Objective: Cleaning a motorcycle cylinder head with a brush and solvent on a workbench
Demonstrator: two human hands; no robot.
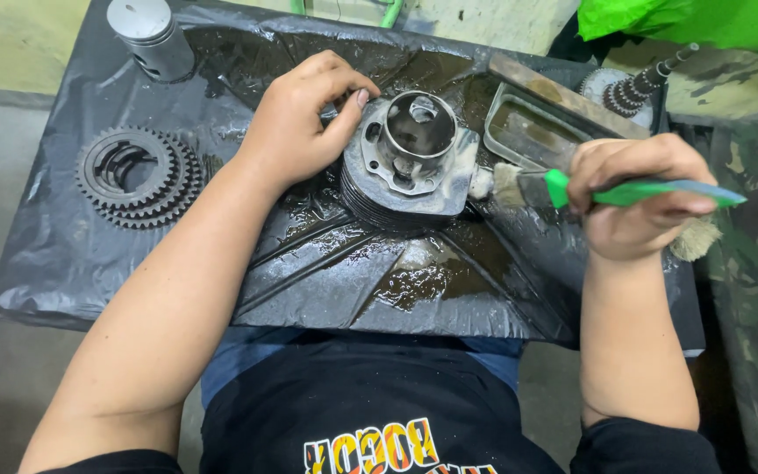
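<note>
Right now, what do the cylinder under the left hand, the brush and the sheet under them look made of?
Cylinder: dull grey cast metal, finned, wet. Brush: glossy green handle, probably plastic, with pale bristles. Sheet: thin black plastic film, creased and shiny with liquid.

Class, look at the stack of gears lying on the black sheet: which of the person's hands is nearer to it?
Left. The left hand grips the engine cylinder, just right of the gear stack. The right hand holds a green-handled brush beyond the cylinder.

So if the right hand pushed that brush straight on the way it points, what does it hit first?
Probably the cylinder: the right hand aims the brush leftward, bristles nearly at its side.
</note>
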